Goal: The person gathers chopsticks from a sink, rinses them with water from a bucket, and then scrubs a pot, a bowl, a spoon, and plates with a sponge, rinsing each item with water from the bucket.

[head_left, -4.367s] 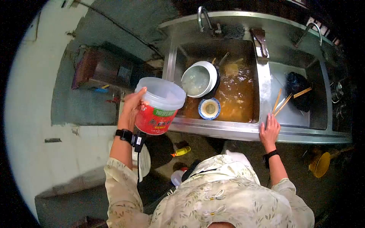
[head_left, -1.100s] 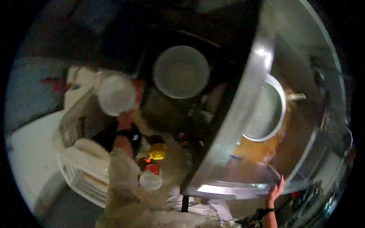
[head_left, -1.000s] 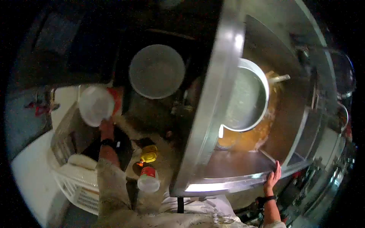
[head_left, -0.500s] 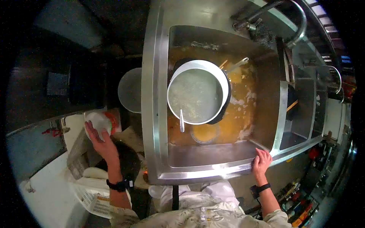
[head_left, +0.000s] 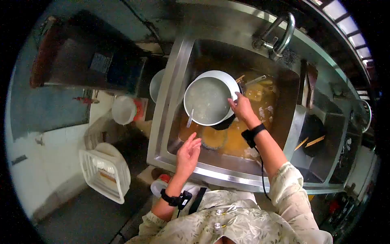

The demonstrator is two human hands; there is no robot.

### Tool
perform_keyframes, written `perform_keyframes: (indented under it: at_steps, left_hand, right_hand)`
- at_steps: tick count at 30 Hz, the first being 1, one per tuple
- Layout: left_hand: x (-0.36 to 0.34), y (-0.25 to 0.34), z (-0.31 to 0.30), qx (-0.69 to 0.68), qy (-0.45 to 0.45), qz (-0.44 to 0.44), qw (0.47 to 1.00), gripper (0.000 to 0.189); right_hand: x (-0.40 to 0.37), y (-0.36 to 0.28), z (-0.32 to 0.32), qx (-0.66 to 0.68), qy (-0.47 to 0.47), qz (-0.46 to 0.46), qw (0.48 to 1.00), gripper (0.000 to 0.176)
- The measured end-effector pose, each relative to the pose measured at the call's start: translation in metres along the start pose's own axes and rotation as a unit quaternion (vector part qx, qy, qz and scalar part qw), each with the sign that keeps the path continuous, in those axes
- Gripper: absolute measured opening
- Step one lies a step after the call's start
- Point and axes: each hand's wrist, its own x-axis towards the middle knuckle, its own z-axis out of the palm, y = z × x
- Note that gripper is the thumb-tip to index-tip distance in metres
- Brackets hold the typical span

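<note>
The white pot holds cloudy water. The right hand pinches its rim; the left hand, fingers loosely parted, hovers nearby, holding nothing.

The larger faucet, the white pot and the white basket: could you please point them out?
Larger faucet point(head_left: 289, 34), head view, on its curved spout.
White pot point(head_left: 230, 82), head view, on its side wall.
White basket point(head_left: 124, 174), head view, on its side wall.

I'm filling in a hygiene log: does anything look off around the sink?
Yes: in the basin holding the white pot, the water is murky brown with pale scraps in it, which looks too dirty for washing.
</note>
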Motion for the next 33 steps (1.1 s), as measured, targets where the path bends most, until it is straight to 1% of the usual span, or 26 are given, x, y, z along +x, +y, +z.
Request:
perform_keyframes:
  at_steps: [1, 2, 3, 4, 5, 6, 8, 9, 11, 13, 15, 16, 17, 18, 20, 21, 23, 24, 26, 27, 28, 29, 30, 31, 32, 33]
  left_hand:
    - [0.001, -0.005, 0.003, 0.056, 0.035, 0.012, 0.998, 0.052]
    - [0.004, -0.009, 0.004, 0.112, 0.069, 0.024, 0.991, 0.054]
    - [0.010, -0.013, 0.002, 0.112, 0.076, 0.025, 0.991, 0.054]
    - [0.021, -0.016, -0.001, 0.239, 0.083, 0.027, 0.967, 0.056]
    - [0.033, -0.019, -0.005, 0.362, 0.085, 0.025, 0.928, 0.057]
    - [0.049, -0.026, -0.008, 0.360, 0.087, 0.024, 0.928, 0.057]
    - [0.082, -0.041, -0.011, 0.428, 0.152, 0.105, 0.885, 0.058]
    - [0.097, -0.040, -0.010, 0.425, 0.149, 0.109, 0.886, 0.058]
    - [0.121, -0.037, -0.011, 0.409, 0.077, -0.065, 0.907, 0.053]
    - [0.146, -0.086, -0.013, 0.369, 0.080, -0.070, 0.923, 0.050]
    - [0.154, -0.073, -0.011, 0.336, 0.072, -0.067, 0.937, 0.048]
    - [0.154, -0.067, -0.007, 0.223, 0.055, -0.164, 0.959, 0.043]
    - [0.156, -0.061, -0.003, 0.105, 0.037, -0.260, 0.959, 0.039]
    - [0.156, -0.062, -0.001, 0.110, 0.028, -0.259, 0.959, 0.039]
    - [0.157, -0.068, 0.002, 0.114, 0.039, -0.221, 0.968, 0.020]
    - [0.159, -0.074, 0.000, 0.120, 0.031, -0.220, 0.967, 0.020]
    - [0.163, -0.082, -0.003, 0.005, -0.061, -0.251, 0.966, 0.013]
    - [0.157, -0.064, 0.001, 0.010, -0.066, -0.252, 0.965, 0.013]
    - [0.136, -0.029, 0.012, -0.178, -0.091, -0.290, 0.936, 0.010]
    - [0.127, -0.022, 0.018, -0.173, -0.095, -0.292, 0.936, 0.010]
    - [0.116, -0.016, 0.023, -0.215, -0.116, -0.304, 0.921, 0.010]
    - [0.103, -0.010, 0.028, -0.256, -0.137, -0.316, 0.903, 0.011]
    - [0.090, -0.002, 0.034, -0.237, -0.177, -0.313, 0.902, 0.011]
    - [0.074, 0.005, 0.044, -0.215, -0.189, -0.309, 0.907, 0.009]
    - [0.060, 0.011, 0.052, -0.192, -0.202, -0.305, 0.911, 0.009]
    - [0.050, 0.016, 0.058, -0.188, -0.209, -0.308, 0.909, 0.009]
  right_hand:
    - [0.006, 0.001, 0.004, 0.001, -0.007, -0.006, 1.000, 0.044]
    - [0.010, 0.000, 0.006, -0.040, -0.030, -0.003, 0.999, 0.041]
    - [0.014, 0.001, 0.009, -0.080, -0.051, 0.000, 0.995, 0.037]
    - [0.018, 0.002, 0.012, -0.080, -0.053, -0.004, 0.995, 0.037]
    - [0.020, 0.005, 0.016, -0.091, -0.045, 0.015, 0.995, 0.039]
    - [0.023, 0.007, 0.020, -0.103, -0.034, 0.035, 0.994, 0.040]
    - [0.024, 0.009, 0.025, -0.124, -0.047, 0.051, 0.990, 0.037]
    - [0.024, 0.008, 0.027, -0.129, -0.030, 0.055, 0.990, 0.035]
    - [0.025, 0.005, 0.030, -0.139, -0.020, 0.066, 0.988, 0.033]
    - [0.017, -0.008, 0.020, -0.134, -0.021, 0.073, 0.988, 0.033]
    - [0.016, -0.005, 0.020, -0.124, -0.010, 0.089, 0.988, 0.033]
    - [0.014, 0.000, 0.018, -0.119, -0.018, 0.094, 0.988, 0.035]
    - [0.012, 0.000, 0.013, -0.114, -0.025, 0.098, 0.988, 0.037]
    - [0.007, -0.002, 0.008, -0.113, -0.019, 0.106, 0.988, 0.037]
    - [-0.007, -0.008, 0.001, -0.108, 0.004, 0.064, 0.992, 0.036]
    - [-0.014, -0.015, -0.002, -0.103, 0.035, 0.072, 0.991, 0.039]
    - [-0.031, -0.031, -0.015, -0.076, 0.054, 0.089, 0.992, 0.040]
    - [-0.038, -0.033, -0.017, -0.049, 0.068, 0.100, 0.991, 0.041]
    - [-0.058, -0.025, -0.018, -0.063, 0.089, 0.098, 0.989, 0.044]
    - [-0.068, -0.024, -0.020, -0.004, 0.051, 0.105, 0.993, 0.046]
    - [-0.077, -0.022, -0.023, 0.055, 0.012, 0.112, 0.992, 0.048]
    - [-0.086, -0.005, -0.012, 0.078, 0.017, 0.058, 0.995, 0.052]
    - [-0.093, -0.007, -0.013, 0.081, 0.021, 0.062, 0.995, 0.052]
    - [-0.102, -0.009, -0.013, 0.256, -0.022, 0.152, 0.954, 0.055]
    - [-0.109, -0.013, -0.015, 0.421, -0.062, 0.236, 0.873, 0.058]
    - [-0.113, -0.016, -0.018, 0.469, -0.067, 0.252, 0.844, 0.064]
